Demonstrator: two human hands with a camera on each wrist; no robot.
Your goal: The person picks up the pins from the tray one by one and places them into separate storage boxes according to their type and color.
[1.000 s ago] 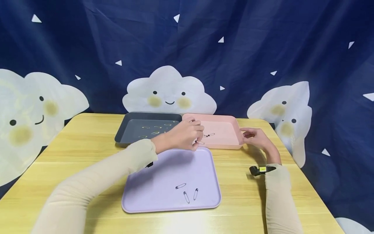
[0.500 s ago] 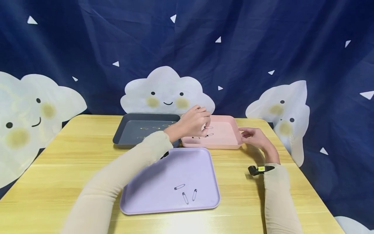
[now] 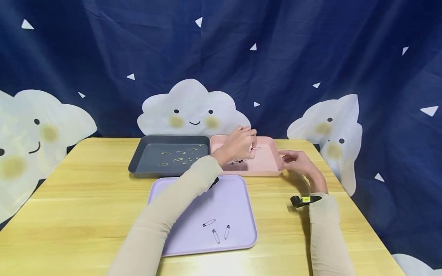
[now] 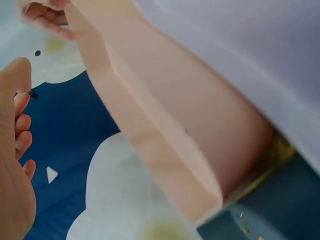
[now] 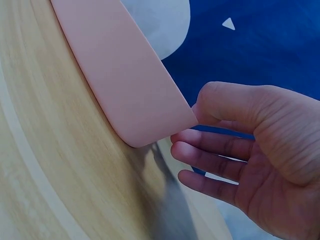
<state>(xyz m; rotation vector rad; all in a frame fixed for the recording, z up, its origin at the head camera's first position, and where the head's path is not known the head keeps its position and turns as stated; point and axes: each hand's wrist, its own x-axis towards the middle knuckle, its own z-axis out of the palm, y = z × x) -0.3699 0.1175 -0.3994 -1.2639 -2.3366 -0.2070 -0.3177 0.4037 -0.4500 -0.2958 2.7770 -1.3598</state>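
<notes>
My left hand [image 3: 251,148] hovers over the pink tray [image 3: 267,169], its fingers curled, and pinches a small dark safety pin [image 3: 256,148] at the fingertips. The left wrist view shows the thumb and fingers [image 4: 20,107] with a dark tip of the pin [image 4: 33,94] between them, above the pink tray's wall [image 4: 150,125]. Another dark pin [image 3: 236,162] lies in the pink tray. My right hand [image 3: 289,157] rests at the tray's right corner. Its thumb [image 5: 220,105] touches the corner of the pink tray [image 5: 125,85], and the fingers are loosely stretched out.
A dark grey tray [image 3: 138,163] with several gold pins [image 3: 177,159] stands left of the pink one. A lilac tray [image 3: 238,199] in front holds three pins [image 3: 215,232]. All sit on a wooden table [image 3: 86,191] before a blue cloud curtain.
My left hand has moved from the lilac tray's far edge up and right over the pink tray, carrying a pin. The right hand has stayed at the tray's corner.
</notes>
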